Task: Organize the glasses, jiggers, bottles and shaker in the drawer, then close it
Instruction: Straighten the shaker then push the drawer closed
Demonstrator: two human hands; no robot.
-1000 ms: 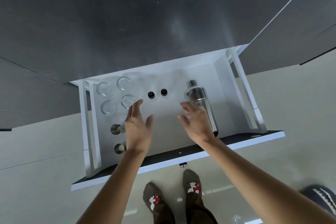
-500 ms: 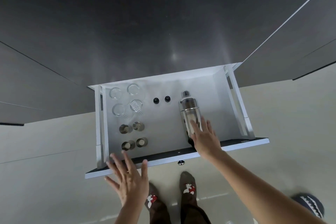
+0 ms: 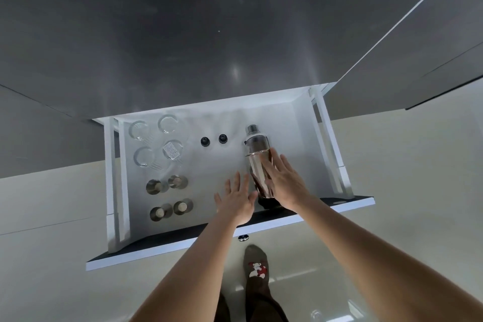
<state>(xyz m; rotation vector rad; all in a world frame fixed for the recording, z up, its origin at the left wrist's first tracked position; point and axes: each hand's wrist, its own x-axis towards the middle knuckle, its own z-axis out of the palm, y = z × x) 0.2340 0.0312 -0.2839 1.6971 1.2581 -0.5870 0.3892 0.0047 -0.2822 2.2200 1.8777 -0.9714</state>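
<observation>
The white drawer stands pulled out below me. Several clear glasses cluster at its back left, and several steel jiggers stand in front of them. Two bottles with black caps sit in the middle back. The steel shaker stands at the right. My right hand lies flat against the shaker's right side, fingers spread. My left hand is open just left of the shaker's base, thumb close to it.
The drawer's dark front panel with a small knob runs across in front of my feet. A dark countertop overhangs the drawer's back. Glossy pale floor lies on both sides.
My left hand has come from outside the drawer front up to the shaker's left side. My right hand has slid further up along the shaker.
</observation>
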